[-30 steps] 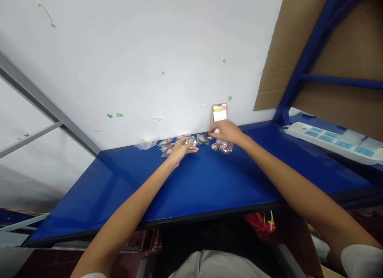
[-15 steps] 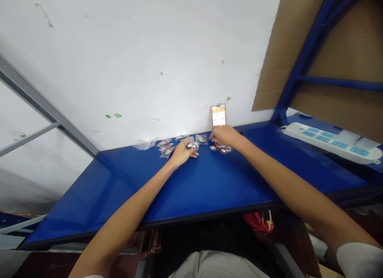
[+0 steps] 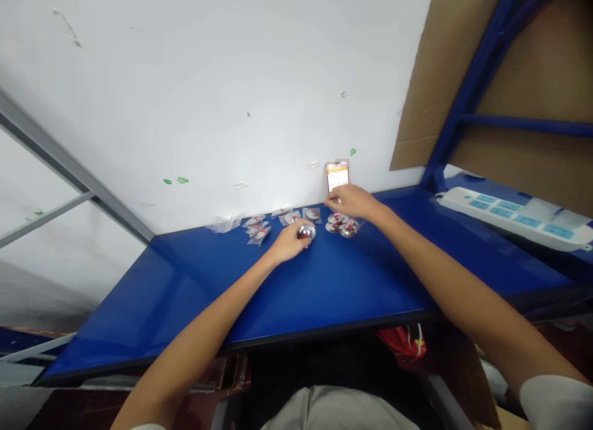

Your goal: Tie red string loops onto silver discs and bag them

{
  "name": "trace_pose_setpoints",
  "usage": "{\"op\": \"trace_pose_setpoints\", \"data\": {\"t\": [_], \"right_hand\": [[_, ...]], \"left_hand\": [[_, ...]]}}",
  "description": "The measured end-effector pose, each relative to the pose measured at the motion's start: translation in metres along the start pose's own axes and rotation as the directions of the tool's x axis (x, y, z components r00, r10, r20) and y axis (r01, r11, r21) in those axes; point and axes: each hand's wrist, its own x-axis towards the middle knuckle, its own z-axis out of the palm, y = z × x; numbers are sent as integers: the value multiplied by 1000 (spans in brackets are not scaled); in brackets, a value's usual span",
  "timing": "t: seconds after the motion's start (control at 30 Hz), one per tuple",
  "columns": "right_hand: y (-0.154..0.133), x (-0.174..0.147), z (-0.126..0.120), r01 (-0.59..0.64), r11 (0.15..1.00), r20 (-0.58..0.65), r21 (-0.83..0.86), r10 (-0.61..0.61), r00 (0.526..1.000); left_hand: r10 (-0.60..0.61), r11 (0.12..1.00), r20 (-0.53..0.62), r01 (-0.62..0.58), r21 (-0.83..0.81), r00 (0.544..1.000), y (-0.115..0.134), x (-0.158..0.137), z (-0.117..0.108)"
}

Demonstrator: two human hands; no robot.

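Note:
My left hand [image 3: 291,241] grips a shiny round metal disc [image 3: 306,231] with a red mark, just above the blue table. My right hand [image 3: 353,200] is closed in a pinch above a small pile of similar metal discs with red marks [image 3: 348,228]. A small shiny bit shows at its fingertips, too small to name. Behind that hand a phone [image 3: 336,172] with a lit timer screen leans on the wall, its lower part covered. Left of the pile lie several discs in clear plastic bags [image 3: 258,235], and one bagged disc [image 3: 312,214] lies near the wall.
A clear plastic bag [image 3: 225,223] lies at the table's back left. The blue table [image 3: 296,300] meets a white wall [image 3: 208,96]. On the right are a white power strip [image 3: 514,219] and a blue metal frame [image 3: 467,90]. A red bag [image 3: 402,341] hangs below the front edge.
My right hand has risen off the disc pile, uncovering it. My left hand has shifted slightly right and nearer with its disc, which has tilted.

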Motion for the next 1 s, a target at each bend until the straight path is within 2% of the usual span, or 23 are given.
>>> {"op": "trace_pose_setpoints", "data": {"t": [0.17,0.27,0.33,0.5,0.6,0.7,0.8,0.83,0.9,1.0], "right_hand": [[-8,-2,-1,-8,997,-29,-70,6,1000],[-11,-3,0,-6,998,-22,-55,5,1000],[-13,-5,1,12,999,-32,-37,-13,999],[-17,-5,-1,51,999,-127,11,-49,991],[-21,-2,3,43,982,-199,184,-5,980],[-30,1,15,46,862,-221,505,77,972],[-43,2,33,13,643,-124,766,128,984],[-48,2,38,-10,573,-88,820,143,986],[-58,1,48,-28,486,-54,874,154,987],[-68,0,57,9,423,-72,906,132,989]], "left_hand": [[52,980,4,-52,190,999,8,5,13],[60,978,61,-71,194,996,12,17,24],[108,973,77,-121,198,991,15,26,32],[290,891,-7,-267,368,957,24,33,45],[340,881,-88,-284,379,936,32,21,35],[309,920,-167,-250,301,936,38,7,16],[157,988,-223,-151,41,962,36,-4,0],[83,991,-221,-103,-81,972,34,-7,-3],[-27,962,-183,-25,-273,983,28,-9,-7],[-39,947,-175,-19,-320,984,19,-8,-22]]}}
